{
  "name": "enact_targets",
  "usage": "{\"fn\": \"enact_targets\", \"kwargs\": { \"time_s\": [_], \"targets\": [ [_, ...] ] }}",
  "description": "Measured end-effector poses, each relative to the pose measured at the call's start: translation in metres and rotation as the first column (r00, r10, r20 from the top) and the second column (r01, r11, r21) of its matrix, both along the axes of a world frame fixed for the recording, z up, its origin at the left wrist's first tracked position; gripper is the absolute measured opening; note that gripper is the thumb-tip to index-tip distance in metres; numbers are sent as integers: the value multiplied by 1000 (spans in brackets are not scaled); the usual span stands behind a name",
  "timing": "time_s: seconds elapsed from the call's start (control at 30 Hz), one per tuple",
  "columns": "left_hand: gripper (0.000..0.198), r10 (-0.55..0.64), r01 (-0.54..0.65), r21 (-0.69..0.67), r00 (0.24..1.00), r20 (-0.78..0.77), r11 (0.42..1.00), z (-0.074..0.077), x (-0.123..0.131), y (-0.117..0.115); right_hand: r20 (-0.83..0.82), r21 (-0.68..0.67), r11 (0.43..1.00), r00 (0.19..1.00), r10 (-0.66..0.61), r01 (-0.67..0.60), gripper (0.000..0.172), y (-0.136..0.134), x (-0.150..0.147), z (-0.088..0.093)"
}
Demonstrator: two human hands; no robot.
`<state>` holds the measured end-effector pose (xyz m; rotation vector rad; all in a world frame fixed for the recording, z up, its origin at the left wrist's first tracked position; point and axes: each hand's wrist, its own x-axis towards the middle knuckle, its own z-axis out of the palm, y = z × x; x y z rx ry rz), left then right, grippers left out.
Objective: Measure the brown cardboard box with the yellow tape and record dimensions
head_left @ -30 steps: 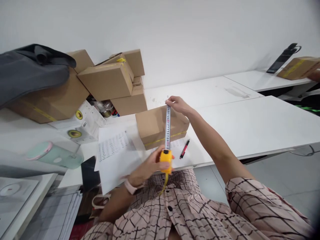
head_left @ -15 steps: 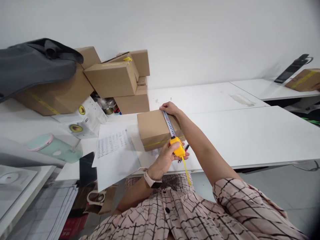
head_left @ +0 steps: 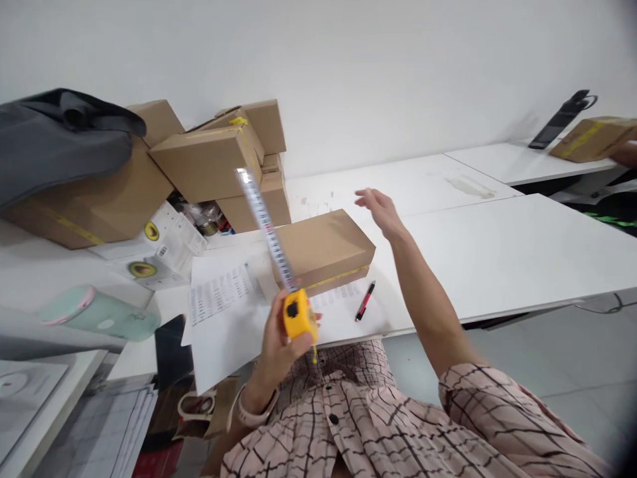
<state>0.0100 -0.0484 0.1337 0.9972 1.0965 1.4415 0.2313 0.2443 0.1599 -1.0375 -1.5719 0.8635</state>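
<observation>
My left hand (head_left: 281, 348) is closed around a yellow tape measure (head_left: 300, 317) in front of the table edge. Its metal blade (head_left: 266, 229) sticks out up and to the left, clear of the box. A brown cardboard box (head_left: 326, 242) with a yellow tape strip lies on the white table, partly behind the blade. To the box's right, my right hand (head_left: 381, 209) is in the air with nothing in it, fingers stretched out and a little blurred. A red and black pen (head_left: 365, 301) lies on a printed sheet (head_left: 343, 299) in front of the box.
Several cardboard boxes (head_left: 206, 159) are stacked at the back left, beside a dark grey bag (head_left: 70, 146). A green tumbler (head_left: 104, 315) and printed papers (head_left: 223, 332) are at the left. Far right, another person's hand (head_left: 624, 154) is by a taped box (head_left: 587, 139) and a black bottle (head_left: 560, 119).
The tape measure has come off the box and swung left in my left hand, blade raised. My right hand has let go of the blade's end and moved right. The pen shows fully.
</observation>
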Motion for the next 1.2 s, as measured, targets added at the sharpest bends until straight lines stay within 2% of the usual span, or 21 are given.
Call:
{"fn": "enact_targets", "kwargs": {
  "time_s": [0.07,0.1,0.17,0.23,0.33,0.5,0.57,0.67,0.77,0.83,0.97,1.07,1.2],
  "targets": [
    [77,151,-152,-6,985,-78,988,-12,-19,-8,67,-86,989,991,-113,119,74,-22,27,-21],
    [74,193,-196,-26,976,-99,980,-18,-27,-7,97,-138,981,988,-123,136,77,-33,35,-33],
    [67,205,-213,-67,972,-114,975,-27,-37,3,134,-212,973,989,-64,91,78,-53,40,-51],
    [64,183,-193,-81,976,-119,978,-28,-43,21,179,-192,980,984,-20,55,72,-67,34,-58],
    [61,178,-184,-28,973,-144,983,-7,-55,51,264,-50,997,963,-50,65,60,-70,20,-41],
    [63,156,-145,71,968,-198,987,42,-76,101,340,100,978,917,-206,183,47,-45,4,3],
    [62,140,-130,61,967,-215,990,52,-79,117,378,164,959,883,-279,232,44,-32,-2,11],
    [61,157,-141,81,960,-233,987,55,-74,125,463,295,941,837,-290,163,38,-17,-16,14],
    [64,145,-116,149,968,-205,982,46,-56,107,576,363,932,779,-247,28,39,-14,-30,14],
    [64,38,-19,130,989,-144,991,34,-38,85,609,393,920,752,-252,-10,41,-15,-36,14],
    [64,-240,240,-41,971,9,970,0,2,50,618,433,901,725,-305,10,42,-20,-41,12],
    [65,-319,327,-118,944,80,938,-16,21,44,628,437,899,711,-317,15,45,-23,-41,11],
    [65,-336,352,-153,934,122,923,-23,27,48,668,428,903,680,-304,-17,51,-30,-41,15]
  ]
}}
